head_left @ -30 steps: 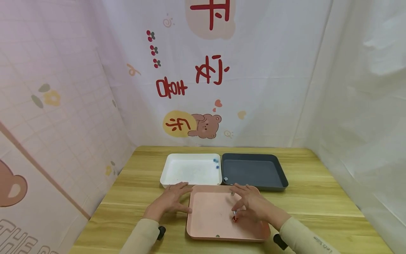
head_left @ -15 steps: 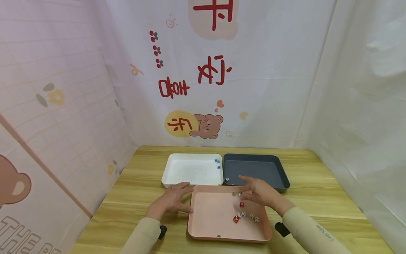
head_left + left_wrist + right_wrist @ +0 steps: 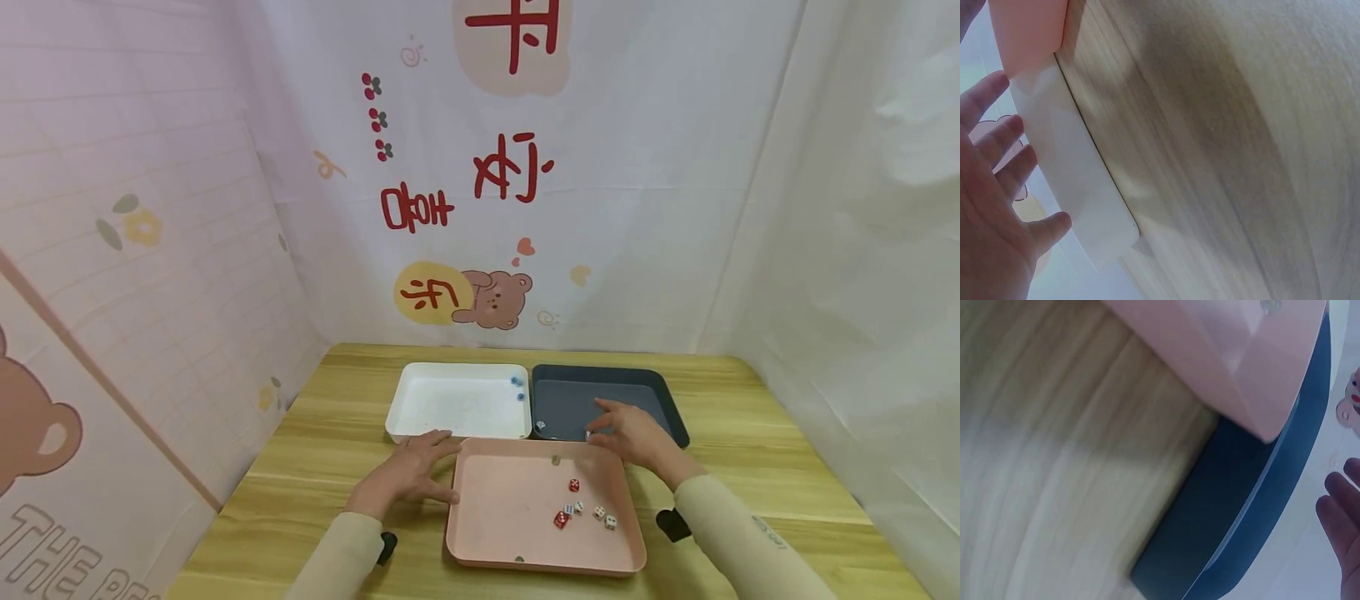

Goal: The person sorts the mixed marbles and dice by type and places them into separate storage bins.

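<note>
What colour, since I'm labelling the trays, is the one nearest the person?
Pale pink; that tray shows best in the head view.

Hard to make out the face of the small white cube [image 3: 588, 435], half covered by the fingers of the bare right hand [image 3: 633, 435]. Impossible to see the floor of the shallow dark grey rectangular tray [image 3: 573, 400] behind that hand. Hard to count the pips on the small white dice [image 3: 611, 522] in the shallow pink rectangular tray [image 3: 502, 508]; impossible to name the tiny round blue things [image 3: 517, 382] in the shallow white rectangular tray [image 3: 450, 396]. Cannot follow the beige fabric sleeves [image 3: 738, 533] below the head view, or the bare left hand [image 3: 988, 206] past its wrist view's left edge.
</note>
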`<state>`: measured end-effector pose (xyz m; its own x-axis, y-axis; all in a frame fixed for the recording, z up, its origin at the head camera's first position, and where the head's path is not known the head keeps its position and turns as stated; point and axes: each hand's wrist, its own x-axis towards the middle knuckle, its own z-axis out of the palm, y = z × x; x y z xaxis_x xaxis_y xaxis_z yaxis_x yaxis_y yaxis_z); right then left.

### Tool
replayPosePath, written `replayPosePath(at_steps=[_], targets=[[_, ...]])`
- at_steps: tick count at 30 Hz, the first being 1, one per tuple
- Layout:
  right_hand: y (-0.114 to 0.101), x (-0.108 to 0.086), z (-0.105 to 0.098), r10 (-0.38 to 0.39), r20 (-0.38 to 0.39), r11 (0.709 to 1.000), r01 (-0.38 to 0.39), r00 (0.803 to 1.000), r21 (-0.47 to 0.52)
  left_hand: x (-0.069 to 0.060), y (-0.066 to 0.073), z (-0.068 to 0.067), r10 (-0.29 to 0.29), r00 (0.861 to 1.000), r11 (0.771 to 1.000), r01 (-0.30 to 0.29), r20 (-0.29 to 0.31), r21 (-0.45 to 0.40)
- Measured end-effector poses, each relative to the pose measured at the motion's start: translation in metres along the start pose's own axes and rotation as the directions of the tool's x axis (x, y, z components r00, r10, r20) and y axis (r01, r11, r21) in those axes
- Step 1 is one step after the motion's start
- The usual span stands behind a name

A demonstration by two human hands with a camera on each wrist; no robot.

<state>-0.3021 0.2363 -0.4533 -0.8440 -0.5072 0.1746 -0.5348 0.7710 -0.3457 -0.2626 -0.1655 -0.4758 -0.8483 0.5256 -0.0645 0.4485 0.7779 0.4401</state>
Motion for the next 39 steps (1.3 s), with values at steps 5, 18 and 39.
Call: replayPosePath(at_steps=[5,18,39], targets=[[0.014,-0.002,-0.008,0.099,-0.026,0.995,-0.099,0.995,0.002,0.001,0.002,0.000,-0.004,1.000,1.000,0.004,-0.002,-0.004],[0.053,-0.005,-0.010,0.153,-0.074,0.982,-0.160,0.985,-0.103,0.002,0.004,0.001,0.008,1.000,1.000,-0.008,-0.008,0.016],[0.058,-0.001,-0.001,0.194,-0.060,0.976,-0.199,0.979,-0.090,0.002,0.000,0.001,0.003,1.000,1.000,-0.003,-0.013,0.030]])
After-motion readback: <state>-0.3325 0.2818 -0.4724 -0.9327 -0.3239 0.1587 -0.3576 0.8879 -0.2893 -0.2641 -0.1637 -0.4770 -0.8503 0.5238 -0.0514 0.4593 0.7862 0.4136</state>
